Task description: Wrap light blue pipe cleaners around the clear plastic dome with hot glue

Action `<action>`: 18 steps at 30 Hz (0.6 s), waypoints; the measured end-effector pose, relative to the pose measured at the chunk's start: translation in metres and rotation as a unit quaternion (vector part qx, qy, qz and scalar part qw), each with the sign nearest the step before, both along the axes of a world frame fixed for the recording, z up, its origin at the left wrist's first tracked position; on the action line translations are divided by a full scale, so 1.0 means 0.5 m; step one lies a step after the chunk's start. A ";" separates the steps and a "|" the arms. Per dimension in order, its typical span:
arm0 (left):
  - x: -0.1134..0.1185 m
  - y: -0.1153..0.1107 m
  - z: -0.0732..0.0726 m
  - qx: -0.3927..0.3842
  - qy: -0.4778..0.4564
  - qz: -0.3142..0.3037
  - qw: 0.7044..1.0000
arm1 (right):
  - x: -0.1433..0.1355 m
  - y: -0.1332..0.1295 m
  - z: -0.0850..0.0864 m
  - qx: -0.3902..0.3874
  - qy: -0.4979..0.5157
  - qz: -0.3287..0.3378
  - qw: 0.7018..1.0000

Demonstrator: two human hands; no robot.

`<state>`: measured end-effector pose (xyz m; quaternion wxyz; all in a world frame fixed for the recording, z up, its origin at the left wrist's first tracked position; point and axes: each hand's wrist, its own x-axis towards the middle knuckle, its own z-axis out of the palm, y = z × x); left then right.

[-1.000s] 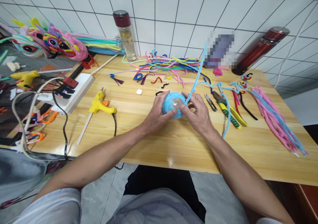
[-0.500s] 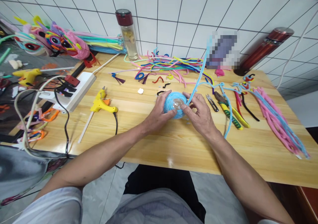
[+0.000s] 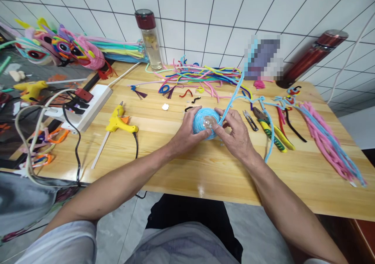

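Between my hands, above the table, is a round clear form (image 3: 209,122) wound with light blue pipe cleaner (image 3: 199,120); a see-through patch shows in its middle. My left hand (image 3: 189,129) is wrapped round the left side, thumb along the lower front. At the right side, my right hand (image 3: 236,133) pinches the blue pipe cleaner where it meets the coil. From that pinch a loose blue strand (image 3: 236,89) rises to the upper right. Another blue length (image 3: 272,133) hangs beside the right hand. The fingers under the form are hidden.
Snips (image 3: 250,120) and pliers (image 3: 271,129) lie right of my hands, with pink pipe cleaners (image 3: 325,139) beyond. A yellow glue gun (image 3: 121,119) and a power strip (image 3: 95,106) are on the left. Behind are loose coloured pipe cleaners (image 3: 202,76), a glass bottle (image 3: 150,41) and a red flask (image 3: 315,59).
The loose blue strand's upper end has shifted slightly right. Both hands keep nearly the same hold, and the view has moved very slightly.
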<state>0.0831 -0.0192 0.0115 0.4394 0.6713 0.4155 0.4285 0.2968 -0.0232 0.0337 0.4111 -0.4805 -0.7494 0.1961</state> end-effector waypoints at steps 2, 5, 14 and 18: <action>0.001 0.000 0.001 0.000 -0.001 0.005 1.000 | 0.000 0.000 0.002 -0.007 -0.003 -0.001 1.000; 0.000 0.003 -0.001 0.002 -0.001 0.008 1.000 | 0.003 0.001 0.007 -0.027 0.003 0.000 1.000; 0.009 0.013 -0.024 -0.067 -0.072 0.066 0.993 | 0.009 0.010 0.004 -0.066 0.039 0.000 0.997; 0.012 0.017 -0.025 -0.095 -0.105 0.060 0.988 | 0.004 0.009 -0.003 -0.070 0.056 -0.010 0.996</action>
